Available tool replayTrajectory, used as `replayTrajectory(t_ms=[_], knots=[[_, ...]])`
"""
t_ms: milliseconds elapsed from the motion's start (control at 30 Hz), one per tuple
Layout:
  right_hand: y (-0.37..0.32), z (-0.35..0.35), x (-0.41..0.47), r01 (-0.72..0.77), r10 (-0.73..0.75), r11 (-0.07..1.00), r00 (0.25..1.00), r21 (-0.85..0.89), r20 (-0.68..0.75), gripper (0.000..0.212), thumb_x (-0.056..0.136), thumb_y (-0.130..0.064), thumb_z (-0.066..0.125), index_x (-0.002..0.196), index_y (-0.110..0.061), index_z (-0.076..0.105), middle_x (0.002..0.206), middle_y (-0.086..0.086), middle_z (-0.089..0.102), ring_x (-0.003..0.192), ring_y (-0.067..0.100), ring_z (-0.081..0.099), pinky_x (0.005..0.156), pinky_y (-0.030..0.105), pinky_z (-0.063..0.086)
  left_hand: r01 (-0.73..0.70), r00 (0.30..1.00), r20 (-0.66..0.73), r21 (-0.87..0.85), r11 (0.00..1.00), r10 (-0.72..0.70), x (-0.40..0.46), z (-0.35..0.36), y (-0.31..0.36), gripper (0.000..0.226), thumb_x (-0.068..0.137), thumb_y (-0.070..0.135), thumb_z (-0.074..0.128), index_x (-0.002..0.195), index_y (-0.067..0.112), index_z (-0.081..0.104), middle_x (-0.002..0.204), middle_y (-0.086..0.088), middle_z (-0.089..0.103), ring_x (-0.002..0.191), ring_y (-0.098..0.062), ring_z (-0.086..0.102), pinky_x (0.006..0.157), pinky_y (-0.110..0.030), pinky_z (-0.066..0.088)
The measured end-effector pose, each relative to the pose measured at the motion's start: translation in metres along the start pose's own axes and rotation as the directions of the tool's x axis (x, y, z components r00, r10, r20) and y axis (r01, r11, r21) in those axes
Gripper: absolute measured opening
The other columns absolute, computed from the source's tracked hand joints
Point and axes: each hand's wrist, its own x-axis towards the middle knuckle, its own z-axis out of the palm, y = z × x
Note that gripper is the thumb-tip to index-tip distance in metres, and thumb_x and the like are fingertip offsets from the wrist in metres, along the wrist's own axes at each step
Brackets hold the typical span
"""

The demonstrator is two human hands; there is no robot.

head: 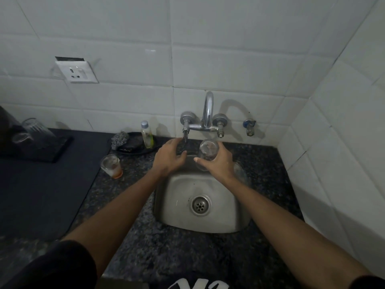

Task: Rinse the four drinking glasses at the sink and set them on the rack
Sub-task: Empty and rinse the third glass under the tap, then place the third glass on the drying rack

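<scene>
Right hand (218, 163) grips a clear glass (208, 152) round its wall, held over the back of the sink (239, 224), beside the spout. Left hand (169, 156) at the tap handle (185, 134), fingers curled — contact not clear. Glass judged light, rigid, brittle, slippery when wet — hold mid-wall, not the rim. Soiled glass (111, 165) stands on the bench (133, 184); two glasses on the rack (41, 147).

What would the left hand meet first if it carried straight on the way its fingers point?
Probably the tap's left handle: the left hand reaches toward it, fingertips just short, though depth is unclear.
</scene>
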Motion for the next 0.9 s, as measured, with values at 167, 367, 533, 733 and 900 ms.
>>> replayTrajectory(t_ms=[167, 367, 533, 733, 900], knots=[[-0.022, 0.023, 0.0, 0.076, -0.082, 0.993, 0.995, 0.087, 0.065, 0.062, 0.061, -0.038, 0.1, 0.111, -0.022, 0.067, 0.102, -0.011, 0.071, 0.094, -0.001, 0.067, 0.082, 0.015, 0.053, 0.076, 0.993, -0.087, 0.01, 0.997, -0.075, -0.019, -0.02, -0.031, 0.06, 0.09, 0.038, 0.067, 0.143, 0.014, 0.057, 0.139, -0.008, 0.065, 0.125, -0.026, 0.062, 0.103, -0.041, 0.052], [-0.074, 0.111, 0.012, 0.179, -0.203, 0.967, 0.971, 0.181, 0.125, 0.063, 0.063, -0.046, 0.097, 0.111, -0.019, 0.066, 0.109, 0.0, 0.063, 0.099, 0.014, 0.064, 0.088, 0.031, 0.055, 0.242, 0.952, -0.208, 0.055, 0.969, -0.226, -0.057, -0.078, -0.101, 0.054, 0.092, 0.032, 0.068, 0.142, 0.014, 0.059, 0.139, -0.007, 0.064, 0.125, -0.024, 0.062, 0.101, -0.038, 0.051], [-0.137, 0.224, 0.014, 0.184, -0.252, 0.948, 0.932, 0.259, 0.261, 0.065, 0.064, -0.051, 0.095, 0.113, -0.022, 0.065, 0.113, 0.001, 0.058, 0.103, 0.017, 0.061, 0.092, 0.031, 0.053, 0.431, 0.871, -0.292, 0.073, 0.899, -0.394, -0.092, -0.144, -0.192, 0.059, 0.093, 0.041, 0.061, 0.145, 0.014, 0.056, 0.146, -0.008, 0.06, 0.133, -0.026, 0.057, 0.106, -0.041, 0.049], [-0.211, 0.383, 0.021, 0.218, -0.311, 0.94, 0.866, 0.263, 0.392, 0.07, 0.066, -0.046, 0.097, 0.121, -0.019, 0.063, 0.116, 0.003, 0.053, 0.102, 0.017, 0.056, 0.087, 0.025, 0.049, 0.601, 0.766, -0.314, 0.041, 0.798, -0.561, -0.117, -0.202, -0.32, 0.06, 0.097, 0.037, 0.064, 0.15, 0.012, 0.05, 0.15, -0.01, 0.055, 0.138, -0.028, 0.051, 0.11, -0.042, 0.045], [-0.246, 0.497, 0.038, 0.209, -0.308, 0.944, 0.838, 0.256, 0.45, 0.068, 0.065, -0.037, 0.099, 0.119, -0.015, 0.064, 0.115, 0.005, 0.054, 0.1, 0.015, 0.056, 0.08, 0.002, 0.04, 0.65, 0.745, -0.249, 0.062, 0.758, -0.619, -0.111, -0.226, -0.417, 0.066, 0.095, 0.036, 0.064, 0.152, 0.006, 0.046, 0.155, -0.016, 0.049, 0.145, -0.033, 0.043, 0.115, -0.045, 0.041]])
